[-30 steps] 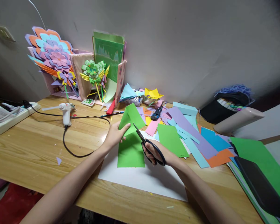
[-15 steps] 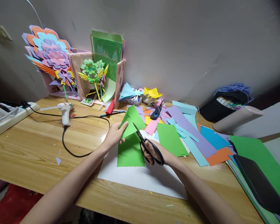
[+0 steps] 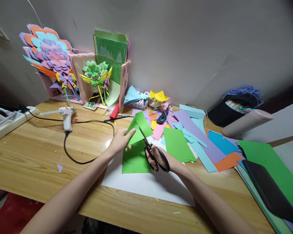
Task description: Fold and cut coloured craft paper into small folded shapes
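Right now we pinch the green paper (image 3: 136, 156) at its far-left fold with our left hand (image 3: 119, 141), thumb on top, lifting that corner. The sheet's near half lies flat on a white sheet (image 3: 146, 187) in the middle of the worktop (image 3: 34, 156). Our right hand (image 3: 164, 161) is closed through the handles of the black scissors (image 3: 151, 150), with the blades pointing far along the paper's right edge. A glue gun (image 3: 66, 114) rests far left, and loose coloured paper (image 3: 205, 143) spreads to the right.
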The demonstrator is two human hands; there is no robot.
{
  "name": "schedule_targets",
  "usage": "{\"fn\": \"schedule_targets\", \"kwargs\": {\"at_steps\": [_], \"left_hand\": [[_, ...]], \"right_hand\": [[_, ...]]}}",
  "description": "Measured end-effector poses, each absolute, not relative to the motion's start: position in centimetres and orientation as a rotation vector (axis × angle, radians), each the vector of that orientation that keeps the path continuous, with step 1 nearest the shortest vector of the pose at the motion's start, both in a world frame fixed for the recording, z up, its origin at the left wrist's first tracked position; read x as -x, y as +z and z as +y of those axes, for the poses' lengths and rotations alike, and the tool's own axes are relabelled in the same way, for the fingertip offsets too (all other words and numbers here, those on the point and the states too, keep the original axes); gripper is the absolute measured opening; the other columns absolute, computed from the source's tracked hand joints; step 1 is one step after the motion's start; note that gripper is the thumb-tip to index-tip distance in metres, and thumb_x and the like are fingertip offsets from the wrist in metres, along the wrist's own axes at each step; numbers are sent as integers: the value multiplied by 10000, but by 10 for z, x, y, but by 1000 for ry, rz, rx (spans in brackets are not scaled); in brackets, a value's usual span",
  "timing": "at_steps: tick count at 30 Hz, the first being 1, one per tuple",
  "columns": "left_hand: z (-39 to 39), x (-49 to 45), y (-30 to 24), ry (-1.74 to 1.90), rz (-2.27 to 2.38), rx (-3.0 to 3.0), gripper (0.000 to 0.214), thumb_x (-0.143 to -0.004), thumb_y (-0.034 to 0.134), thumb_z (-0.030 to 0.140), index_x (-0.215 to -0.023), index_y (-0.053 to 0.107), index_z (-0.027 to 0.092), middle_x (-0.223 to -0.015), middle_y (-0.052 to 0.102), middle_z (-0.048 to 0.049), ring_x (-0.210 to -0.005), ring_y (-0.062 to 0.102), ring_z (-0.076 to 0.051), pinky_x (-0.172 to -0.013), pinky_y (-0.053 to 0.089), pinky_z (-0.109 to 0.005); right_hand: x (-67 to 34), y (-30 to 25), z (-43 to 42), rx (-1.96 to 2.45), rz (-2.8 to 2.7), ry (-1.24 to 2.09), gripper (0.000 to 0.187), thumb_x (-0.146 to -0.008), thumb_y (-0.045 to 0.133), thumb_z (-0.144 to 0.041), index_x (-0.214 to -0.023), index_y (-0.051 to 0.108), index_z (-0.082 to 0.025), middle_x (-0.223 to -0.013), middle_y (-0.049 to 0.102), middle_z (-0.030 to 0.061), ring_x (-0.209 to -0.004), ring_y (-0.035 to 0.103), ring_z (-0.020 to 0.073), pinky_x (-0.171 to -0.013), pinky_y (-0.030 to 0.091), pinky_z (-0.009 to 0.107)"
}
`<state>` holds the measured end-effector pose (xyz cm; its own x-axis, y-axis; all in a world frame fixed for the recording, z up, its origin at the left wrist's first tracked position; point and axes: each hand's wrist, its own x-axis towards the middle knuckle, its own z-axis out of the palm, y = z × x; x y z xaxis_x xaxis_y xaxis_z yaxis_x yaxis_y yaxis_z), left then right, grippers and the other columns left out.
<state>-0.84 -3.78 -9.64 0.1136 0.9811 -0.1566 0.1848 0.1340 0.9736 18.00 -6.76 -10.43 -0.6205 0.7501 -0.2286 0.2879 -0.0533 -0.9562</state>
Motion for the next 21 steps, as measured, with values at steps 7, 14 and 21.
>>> {"fn": "schedule_targets", "kwargs": {"at_steps": [7,14,21], "left_hand": [[-37,8,-96,910,1308,-1240,367,-752,512,483,-593,469,155,-347,451,57,-256,421,-65,-242,294,-137],[-39,7,-95,868,1267,-1191,399,-723,533,516,-572,478,151,-345,448,55,-267,416,-61,-259,286,-141],[-39,6,-97,815,1287,-1183,410,-721,530,527,-572,485,147,-349,440,55,-281,408,-57,-274,285,-144]], "right_hand": [[-175,-103,-71,1206,-1777,1658,526,-702,357,-721,-692,361,-195,-451,330,-100,-298,356,53,-302,362,187],[-177,-112,-68,1129,-1815,1673,579,-720,239,-741,-721,396,-183,-459,353,-83,-332,403,66,-345,396,198],[-175,-115,-69,1171,-1758,1632,530,-729,312,-716,-695,373,-191,-440,344,-89,-308,371,58,-323,371,191]]}}
